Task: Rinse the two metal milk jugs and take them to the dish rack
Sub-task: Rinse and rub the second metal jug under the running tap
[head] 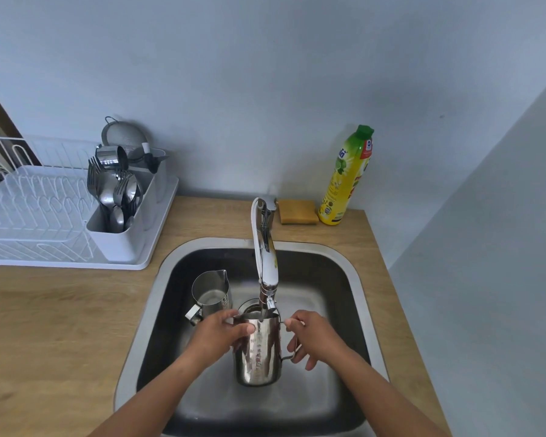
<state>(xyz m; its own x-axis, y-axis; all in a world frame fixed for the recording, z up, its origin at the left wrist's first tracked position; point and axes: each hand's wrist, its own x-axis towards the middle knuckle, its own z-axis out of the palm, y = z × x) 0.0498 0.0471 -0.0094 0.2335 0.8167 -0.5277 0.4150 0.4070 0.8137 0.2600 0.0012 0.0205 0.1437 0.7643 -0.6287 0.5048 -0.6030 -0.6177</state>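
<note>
Both left hand (216, 335) and right hand (316, 337) grip centre jug (259, 354); second jug (212, 294) near left sink wall (168, 310).

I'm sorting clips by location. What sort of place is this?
Likely a small kitchen: a steel sink with a tap in a wooden counter, a dish rack holding cutlery, and a dish soap bottle beside a sponge.
</note>
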